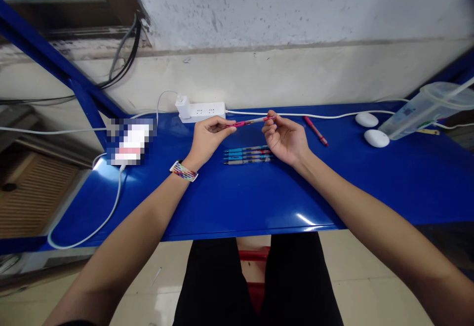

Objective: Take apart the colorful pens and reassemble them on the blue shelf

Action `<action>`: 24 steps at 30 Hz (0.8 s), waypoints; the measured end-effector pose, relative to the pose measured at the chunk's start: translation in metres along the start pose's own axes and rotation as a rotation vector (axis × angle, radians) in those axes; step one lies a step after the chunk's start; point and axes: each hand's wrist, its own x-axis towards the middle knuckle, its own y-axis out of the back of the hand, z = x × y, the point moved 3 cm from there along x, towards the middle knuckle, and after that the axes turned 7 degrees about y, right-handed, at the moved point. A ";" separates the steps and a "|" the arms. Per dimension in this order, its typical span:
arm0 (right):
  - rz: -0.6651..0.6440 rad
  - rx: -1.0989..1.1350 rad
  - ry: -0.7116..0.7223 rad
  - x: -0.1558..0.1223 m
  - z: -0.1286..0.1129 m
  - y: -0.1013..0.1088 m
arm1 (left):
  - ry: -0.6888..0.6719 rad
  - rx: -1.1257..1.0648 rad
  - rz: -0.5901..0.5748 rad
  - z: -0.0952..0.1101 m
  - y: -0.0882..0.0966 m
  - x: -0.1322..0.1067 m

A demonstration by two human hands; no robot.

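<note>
Between my two hands a slim pen (252,121) with a pink-red grip end and a clear middle is held level above the blue table. My left hand (210,138) pinches its pink end between thumb and fingers. At the other end, the fingertips of my right hand (284,136) close on the pen's reddish tip. Below them several pens (246,155), with blue or grey grips, lie side by side in a row; my right hand hides their right ends. A pink-red pen (316,131) lies by itself to the right.
A white power strip (203,112) with a charger stands at the back. On the left lies a blurred phone (131,143) on a white cable. Two white rounded objects (376,138) and a clear plastic container (414,111) are at the right. The blue table's (237,207) front edge is near my legs.
</note>
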 end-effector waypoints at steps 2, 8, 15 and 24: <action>0.009 0.026 -0.007 0.000 -0.002 -0.001 | -0.001 0.010 0.001 0.000 0.000 0.001; 0.007 -0.068 0.000 0.000 -0.011 -0.005 | -0.015 0.008 -0.002 0.001 0.000 0.001; 0.068 -0.268 0.169 0.000 -0.017 0.000 | 0.003 0.046 -0.125 -0.004 0.002 0.002; -0.208 -0.917 0.253 -0.001 -0.020 0.009 | -0.030 0.475 -0.253 -0.006 0.000 -0.003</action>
